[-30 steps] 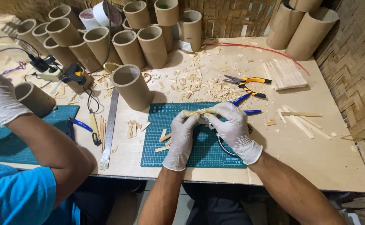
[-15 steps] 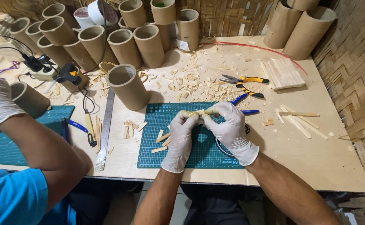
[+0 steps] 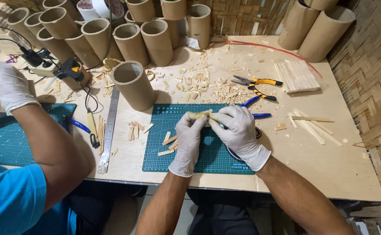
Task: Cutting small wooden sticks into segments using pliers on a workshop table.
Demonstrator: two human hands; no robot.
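The thin pale wooden strip (image 3: 202, 114) sits pinched between my two white-gloved hands, held just above the far edge of the green cutting mat (image 3: 179, 152) so any shavings drop onto it rather than the bare plywood table (image 3: 330, 165). My left hand (image 3: 189, 135) is closed around the strip's near end, thumb and fingertips steadying it. My right hand (image 3: 238, 130) is closed on the other end and also seems to grip a slim dark tool, though I cannot make out its blade. Short cut wooden pieces (image 3: 168, 143) lie on the mat's left side, just beside my left wrist, within easy reach. The yellow-handled pliers (image 3: 256, 83) rest beyond the mat toward the table's far edge, and the blue-handled tool (image 3: 253, 109) lies touching the mat's far right corner. An upright brown cardboard tube (image 3: 133, 85) stands off the mat's far left corner. A co-worker's gloved hand (image 3: 5, 85) works over a second mat at the left edge.
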